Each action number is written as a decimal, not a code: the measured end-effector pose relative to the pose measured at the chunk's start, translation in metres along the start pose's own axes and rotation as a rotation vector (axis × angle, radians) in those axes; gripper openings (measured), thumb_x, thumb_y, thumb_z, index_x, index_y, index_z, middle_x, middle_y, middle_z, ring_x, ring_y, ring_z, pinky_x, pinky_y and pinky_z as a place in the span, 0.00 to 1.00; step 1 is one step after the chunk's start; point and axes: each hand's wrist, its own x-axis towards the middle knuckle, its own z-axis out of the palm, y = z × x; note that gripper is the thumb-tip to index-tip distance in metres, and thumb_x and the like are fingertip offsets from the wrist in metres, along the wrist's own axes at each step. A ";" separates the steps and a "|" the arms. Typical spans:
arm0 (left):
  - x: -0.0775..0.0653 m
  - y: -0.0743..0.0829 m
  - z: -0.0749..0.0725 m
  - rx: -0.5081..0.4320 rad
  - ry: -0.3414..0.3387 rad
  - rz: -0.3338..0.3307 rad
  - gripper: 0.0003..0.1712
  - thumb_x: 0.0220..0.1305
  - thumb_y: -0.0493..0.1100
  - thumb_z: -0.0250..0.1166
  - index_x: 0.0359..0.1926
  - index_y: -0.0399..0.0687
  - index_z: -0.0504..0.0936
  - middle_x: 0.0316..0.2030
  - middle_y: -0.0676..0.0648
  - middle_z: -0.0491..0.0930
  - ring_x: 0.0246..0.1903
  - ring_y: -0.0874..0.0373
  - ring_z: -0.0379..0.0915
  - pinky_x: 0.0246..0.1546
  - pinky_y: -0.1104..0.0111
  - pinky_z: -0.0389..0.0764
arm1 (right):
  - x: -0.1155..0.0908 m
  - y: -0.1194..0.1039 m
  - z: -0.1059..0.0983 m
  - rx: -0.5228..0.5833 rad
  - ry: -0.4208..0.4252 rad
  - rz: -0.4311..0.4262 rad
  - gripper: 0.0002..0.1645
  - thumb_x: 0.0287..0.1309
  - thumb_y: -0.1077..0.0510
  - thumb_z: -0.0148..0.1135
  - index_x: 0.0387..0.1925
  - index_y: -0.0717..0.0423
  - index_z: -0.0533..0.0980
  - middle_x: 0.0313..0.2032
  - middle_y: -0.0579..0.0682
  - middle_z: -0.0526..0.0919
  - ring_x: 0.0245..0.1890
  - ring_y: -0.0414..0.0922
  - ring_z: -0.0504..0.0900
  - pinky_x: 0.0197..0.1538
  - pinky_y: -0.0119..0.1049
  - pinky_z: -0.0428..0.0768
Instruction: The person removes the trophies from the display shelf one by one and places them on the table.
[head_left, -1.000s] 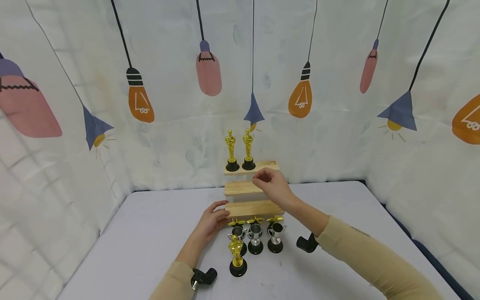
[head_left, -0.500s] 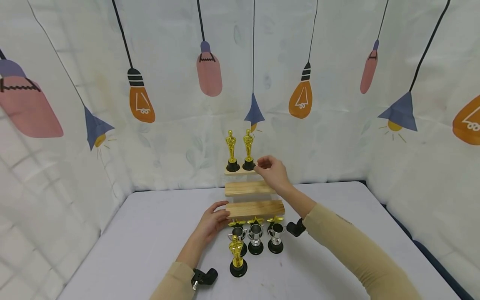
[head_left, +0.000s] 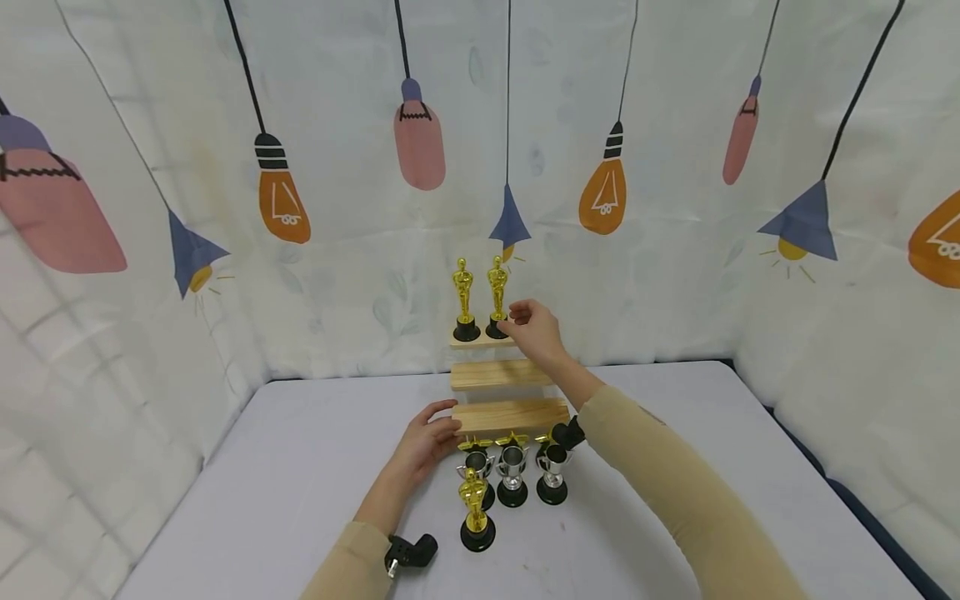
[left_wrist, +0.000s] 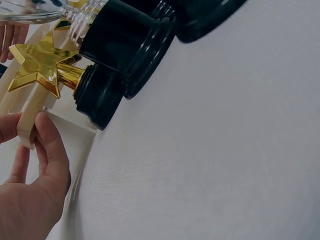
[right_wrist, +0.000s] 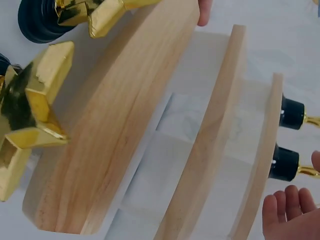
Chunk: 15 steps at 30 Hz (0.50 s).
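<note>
A three-tier wooden display stand (head_left: 510, 415) rises in steps. My left hand (head_left: 423, 446) pinches the left end of its lowest board between thumb and fingers, clearest in the left wrist view. On the top board stand two gold figurine trophies, a left one (head_left: 464, 292) and a right one (head_left: 497, 292), both upright on black bases. My right hand (head_left: 536, 333) is right beside the right figurine, its loosely curved fingertips overlapping the black base in the head view. In the right wrist view, a gap shows between several fingers (right_wrist: 287, 200) and that base (right_wrist: 285, 162).
Before the stand are three gold star trophies (head_left: 512, 439) and three silver cup trophies (head_left: 512, 475). Another gold figurine trophy (head_left: 476, 508) stands nearest me, in front of the left cup. A white cloth table (head_left: 315, 467) meets a printed curtain (head_left: 337, 275) behind.
My right hand has moved up and left, from above the middle board to the right figurine on the top board. My left hand stays on the lowest board's end.
</note>
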 end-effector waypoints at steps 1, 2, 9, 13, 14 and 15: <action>0.000 0.000 0.000 -0.002 0.000 0.001 0.30 0.68 0.30 0.62 0.70 0.35 0.68 0.51 0.34 0.77 0.37 0.57 0.81 0.40 0.66 0.84 | 0.002 0.001 0.001 -0.011 -0.009 0.008 0.27 0.67 0.56 0.69 0.62 0.66 0.74 0.53 0.58 0.78 0.54 0.54 0.76 0.57 0.48 0.78; 0.000 -0.001 -0.001 -0.005 0.002 0.000 0.30 0.68 0.30 0.62 0.70 0.35 0.68 0.51 0.35 0.77 0.37 0.57 0.81 0.40 0.66 0.84 | 0.003 0.001 0.003 -0.023 -0.017 0.020 0.28 0.67 0.55 0.69 0.63 0.65 0.74 0.54 0.58 0.78 0.55 0.54 0.76 0.58 0.48 0.77; -0.001 -0.001 -0.001 -0.015 -0.004 -0.007 0.31 0.68 0.30 0.62 0.71 0.35 0.67 0.49 0.36 0.78 0.36 0.58 0.81 0.40 0.67 0.84 | 0.011 0.003 0.011 -0.062 -0.040 0.072 0.29 0.68 0.52 0.68 0.64 0.60 0.74 0.57 0.57 0.77 0.58 0.54 0.75 0.58 0.50 0.77; 0.000 -0.001 -0.001 -0.022 -0.007 0.001 0.31 0.68 0.29 0.62 0.71 0.35 0.67 0.50 0.35 0.77 0.37 0.58 0.81 0.40 0.67 0.84 | 0.013 0.004 0.014 -0.063 -0.035 0.065 0.27 0.69 0.53 0.67 0.64 0.60 0.75 0.56 0.57 0.78 0.56 0.54 0.75 0.54 0.49 0.79; 0.000 -0.001 -0.001 -0.021 -0.009 0.001 0.31 0.68 0.29 0.61 0.71 0.35 0.67 0.50 0.35 0.77 0.37 0.58 0.81 0.40 0.67 0.84 | 0.013 0.004 0.015 -0.065 -0.033 0.062 0.26 0.69 0.54 0.67 0.63 0.60 0.75 0.56 0.57 0.78 0.55 0.54 0.76 0.54 0.49 0.79; 0.000 -0.001 -0.001 -0.022 -0.009 0.001 0.31 0.68 0.29 0.62 0.71 0.35 0.67 0.51 0.35 0.77 0.37 0.57 0.81 0.40 0.67 0.84 | 0.013 0.005 0.015 -0.069 -0.032 0.059 0.26 0.69 0.54 0.67 0.63 0.60 0.75 0.55 0.57 0.78 0.55 0.54 0.76 0.53 0.49 0.79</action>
